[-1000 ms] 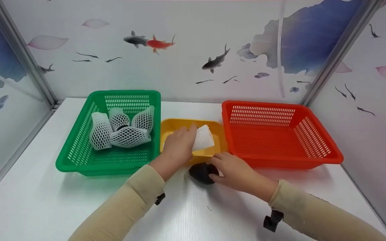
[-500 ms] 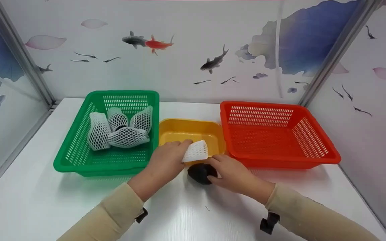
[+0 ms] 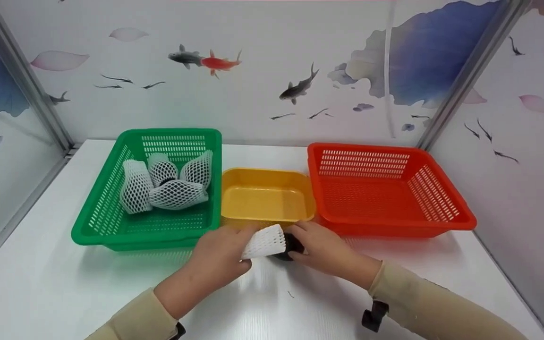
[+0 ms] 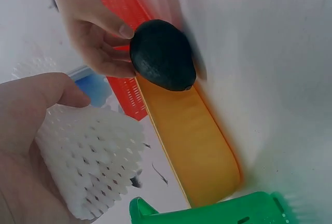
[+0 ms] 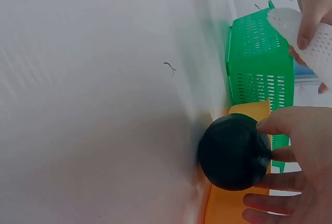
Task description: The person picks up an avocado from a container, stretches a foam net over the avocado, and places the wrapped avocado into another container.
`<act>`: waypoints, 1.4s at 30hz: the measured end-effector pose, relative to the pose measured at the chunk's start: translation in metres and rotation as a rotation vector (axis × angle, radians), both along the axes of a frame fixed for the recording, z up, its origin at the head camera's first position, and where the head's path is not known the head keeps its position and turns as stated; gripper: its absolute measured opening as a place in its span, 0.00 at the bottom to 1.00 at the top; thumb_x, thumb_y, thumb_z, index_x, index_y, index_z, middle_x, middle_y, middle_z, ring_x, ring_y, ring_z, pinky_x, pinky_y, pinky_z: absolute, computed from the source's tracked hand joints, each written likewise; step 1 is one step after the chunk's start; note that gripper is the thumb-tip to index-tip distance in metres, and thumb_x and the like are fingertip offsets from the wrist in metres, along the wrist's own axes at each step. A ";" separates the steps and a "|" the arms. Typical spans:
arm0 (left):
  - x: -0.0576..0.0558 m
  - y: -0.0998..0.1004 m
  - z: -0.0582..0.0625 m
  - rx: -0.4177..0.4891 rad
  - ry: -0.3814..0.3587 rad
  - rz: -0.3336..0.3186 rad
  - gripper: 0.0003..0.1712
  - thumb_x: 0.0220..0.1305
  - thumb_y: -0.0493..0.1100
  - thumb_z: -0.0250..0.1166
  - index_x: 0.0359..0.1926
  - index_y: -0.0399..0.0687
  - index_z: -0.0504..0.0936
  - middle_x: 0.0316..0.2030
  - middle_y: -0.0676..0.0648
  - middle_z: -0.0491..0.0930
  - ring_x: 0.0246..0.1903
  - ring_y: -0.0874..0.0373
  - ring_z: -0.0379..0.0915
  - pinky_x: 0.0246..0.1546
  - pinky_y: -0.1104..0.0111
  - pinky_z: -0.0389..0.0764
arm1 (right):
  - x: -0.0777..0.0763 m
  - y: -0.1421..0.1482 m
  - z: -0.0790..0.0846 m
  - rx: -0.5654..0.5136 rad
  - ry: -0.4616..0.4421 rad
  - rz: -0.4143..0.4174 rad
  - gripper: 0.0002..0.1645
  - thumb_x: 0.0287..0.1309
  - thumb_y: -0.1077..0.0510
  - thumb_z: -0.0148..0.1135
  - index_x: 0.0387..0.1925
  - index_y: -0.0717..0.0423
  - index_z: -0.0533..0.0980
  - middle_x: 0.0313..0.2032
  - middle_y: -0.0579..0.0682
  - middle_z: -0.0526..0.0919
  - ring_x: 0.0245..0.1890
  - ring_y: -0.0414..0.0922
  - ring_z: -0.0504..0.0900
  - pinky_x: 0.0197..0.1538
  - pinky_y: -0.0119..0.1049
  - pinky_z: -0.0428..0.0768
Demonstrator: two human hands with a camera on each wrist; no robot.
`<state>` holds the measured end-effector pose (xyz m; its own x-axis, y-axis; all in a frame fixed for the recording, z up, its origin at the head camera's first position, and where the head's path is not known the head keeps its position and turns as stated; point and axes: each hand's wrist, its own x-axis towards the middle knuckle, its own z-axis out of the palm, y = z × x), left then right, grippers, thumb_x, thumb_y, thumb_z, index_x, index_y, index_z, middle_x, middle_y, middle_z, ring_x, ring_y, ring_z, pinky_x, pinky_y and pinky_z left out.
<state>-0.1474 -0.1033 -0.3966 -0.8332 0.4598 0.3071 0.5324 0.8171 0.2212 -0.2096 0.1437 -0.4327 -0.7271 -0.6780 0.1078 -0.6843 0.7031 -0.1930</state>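
In the head view my left hand (image 3: 213, 257) holds a white foam net sleeve (image 3: 265, 242), its open mouth facing right. The sleeve lies between thumb and fingers in the left wrist view, and no fruit shows inside it. My right hand (image 3: 326, 248) grips a dark avocado (image 3: 293, 245) by one end on the white table, thumb on one side and fingers on the other. From the head camera the sleeve hides part of the avocado; the left wrist view shows its smooth, pear-like body (image 4: 162, 55). Sleeve mouth and avocado are close together.
On the left stands a green basket (image 3: 140, 239) with several net-wrapped fruits (image 3: 177, 193). A shallow yellow tray (image 3: 267, 205) sits just beyond the hands, between it and a red basket (image 3: 395, 230). Printed wall panels (image 3: 253, 108) enclose the table's back and sides.
My left hand has drawn the foam sleeve from over the yellow tray toward me, down to the avocado. The right hand has stayed at the avocado.
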 end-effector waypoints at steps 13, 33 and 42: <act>0.013 -0.018 -0.011 -0.090 -0.244 0.024 0.43 0.42 0.29 0.77 0.61 0.48 0.68 0.38 0.43 0.74 0.35 0.49 0.70 0.39 0.55 0.78 | -0.001 -0.006 -0.007 -0.004 -0.110 -0.074 0.35 0.53 0.46 0.73 0.60 0.52 0.71 0.54 0.50 0.74 0.51 0.49 0.76 0.57 0.47 0.75; 0.014 -0.033 -0.023 -0.009 -0.298 0.148 0.27 0.53 0.38 0.73 0.51 0.47 0.70 0.34 0.46 0.79 0.29 0.52 0.72 0.36 0.56 0.79 | 0.010 0.005 -0.004 -0.122 -0.180 -0.038 0.39 0.50 0.53 0.75 0.62 0.49 0.67 0.56 0.48 0.73 0.54 0.48 0.74 0.58 0.49 0.74; 0.017 -0.035 -0.026 -0.005 -0.339 0.148 0.38 0.48 0.42 0.77 0.58 0.47 0.68 0.39 0.44 0.78 0.33 0.49 0.74 0.40 0.53 0.79 | 0.030 0.026 0.004 -0.218 -0.129 0.012 0.39 0.49 0.52 0.76 0.62 0.48 0.68 0.52 0.43 0.73 0.52 0.42 0.75 0.56 0.46 0.75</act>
